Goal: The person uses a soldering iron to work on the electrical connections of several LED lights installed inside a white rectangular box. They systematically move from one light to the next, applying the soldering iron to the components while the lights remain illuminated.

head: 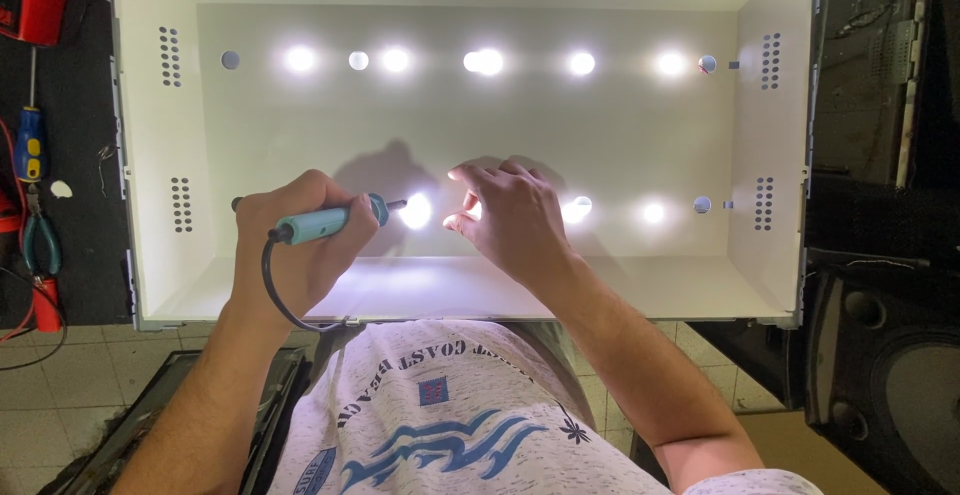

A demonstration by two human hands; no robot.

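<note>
1. Head view: the left hand (pixel 300 230) is clenched around a teal soldering iron (pixel 330 220), tip pointing at a glowing light (pixel 415 211) inside the white panel tray (pixel 160 135).
2. The right hand (pixel 510 217) holds nothing, fingers curled, fingertips resting just right of that light.
3. Pliers (pixel 40 245) and a screwdriver (pixel 30 135) lie left of the tray.
</note>
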